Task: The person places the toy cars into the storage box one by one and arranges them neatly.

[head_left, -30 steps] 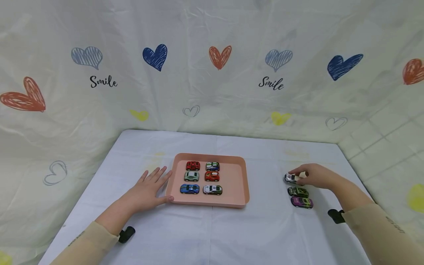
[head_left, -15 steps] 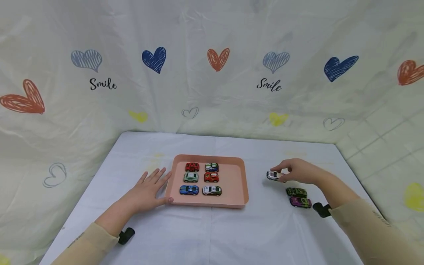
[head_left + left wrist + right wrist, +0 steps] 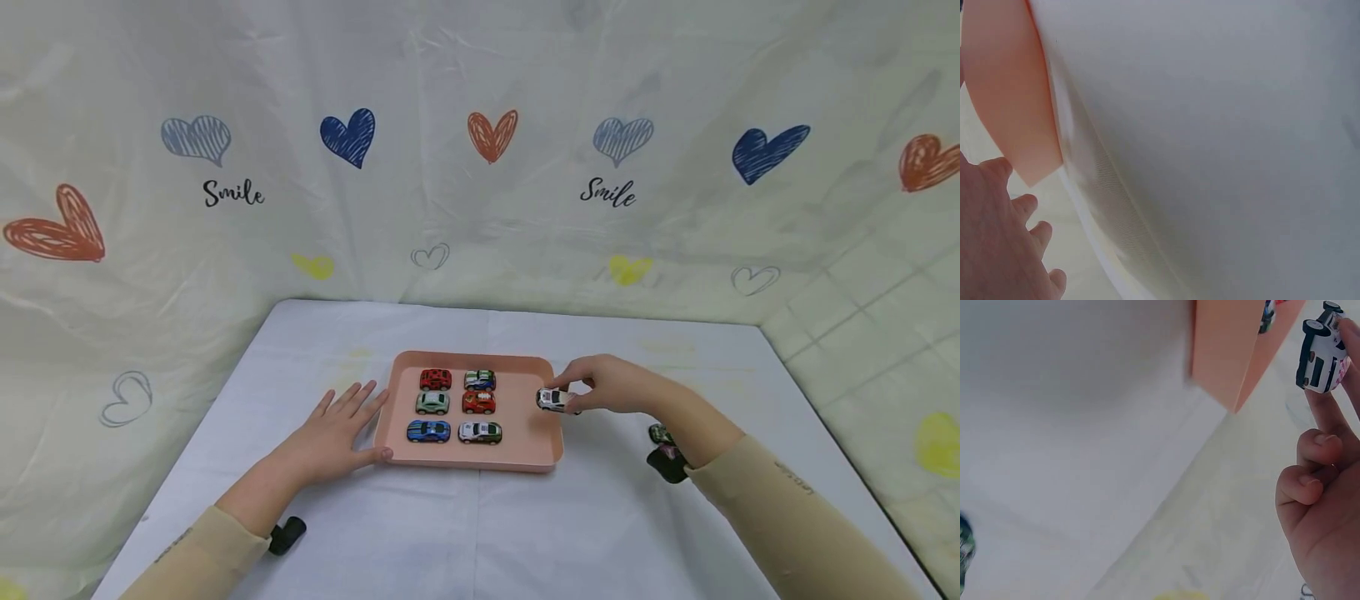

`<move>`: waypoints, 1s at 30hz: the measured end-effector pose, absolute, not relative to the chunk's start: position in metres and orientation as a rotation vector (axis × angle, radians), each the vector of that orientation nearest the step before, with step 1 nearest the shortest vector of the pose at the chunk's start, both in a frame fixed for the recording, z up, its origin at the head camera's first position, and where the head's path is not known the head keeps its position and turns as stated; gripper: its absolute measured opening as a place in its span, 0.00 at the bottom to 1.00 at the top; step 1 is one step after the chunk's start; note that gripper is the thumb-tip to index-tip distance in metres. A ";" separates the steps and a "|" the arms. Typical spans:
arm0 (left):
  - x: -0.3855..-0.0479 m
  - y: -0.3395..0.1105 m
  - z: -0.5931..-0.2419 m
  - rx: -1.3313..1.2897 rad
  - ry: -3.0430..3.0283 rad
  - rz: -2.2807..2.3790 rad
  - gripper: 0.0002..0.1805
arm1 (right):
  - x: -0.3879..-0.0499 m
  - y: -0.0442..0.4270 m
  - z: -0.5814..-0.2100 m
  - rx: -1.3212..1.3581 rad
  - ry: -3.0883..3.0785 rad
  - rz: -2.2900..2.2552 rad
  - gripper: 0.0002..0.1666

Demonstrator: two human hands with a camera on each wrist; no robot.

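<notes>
A pink tray [image 3: 525, 450] lies on the table with several toy cars in two columns: red [image 3: 436, 380], pale green [image 3: 432, 403] and blue [image 3: 428, 431] on the left, white-green-blue [image 3: 480, 380], orange-red [image 3: 478, 402] and white-green [image 3: 480, 432] beside them. My left hand [image 3: 322, 442] rests with fingers spread at the tray's left edge, its thumb touching the near corner. Between thumb and fingers my right hand [image 3: 615, 387] pinches a white toy car [image 3: 553, 400] over the tray's right rim. In the right wrist view the white car [image 3: 1322, 359] shows its end and wheels.
Right of the tray, a green toy car [image 3: 660, 433] and a purple one [image 3: 666, 451] are partly hidden by the right wrist's black camera [image 3: 667, 465]. A white cloth [image 3: 480, 533] covers the table. A heart-printed curtain [image 3: 420, 192] hangs behind it.
My right hand has lifted the white car from beside the green one and carried it left to the tray's right rim. My left hand stays in place.
</notes>
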State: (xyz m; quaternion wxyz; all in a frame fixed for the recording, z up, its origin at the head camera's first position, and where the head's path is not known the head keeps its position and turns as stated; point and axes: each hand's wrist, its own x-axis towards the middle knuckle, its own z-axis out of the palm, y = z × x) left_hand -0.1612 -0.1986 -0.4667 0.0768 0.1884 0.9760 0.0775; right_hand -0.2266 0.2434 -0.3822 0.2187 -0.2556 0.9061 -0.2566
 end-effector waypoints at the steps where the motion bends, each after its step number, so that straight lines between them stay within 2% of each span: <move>1: -0.161 -0.198 -0.466 0.563 2.925 0.229 0.54 | -0.227 0.239 -0.383 -0.715 2.505 -0.708 0.22; 9: -0.162 -0.198 -0.466 0.568 2.925 0.216 0.55 | -0.225 0.214 -0.389 -0.716 2.498 -0.674 0.23; 20: -0.162 -0.198 -0.466 0.566 2.925 0.210 0.54 | -0.220 0.194 -0.412 -0.740 2.527 -0.475 0.18; 30: -0.160 -0.196 -0.462 0.554 2.920 0.225 0.54 | -0.215 0.184 -0.421 -0.886 2.614 -0.212 0.17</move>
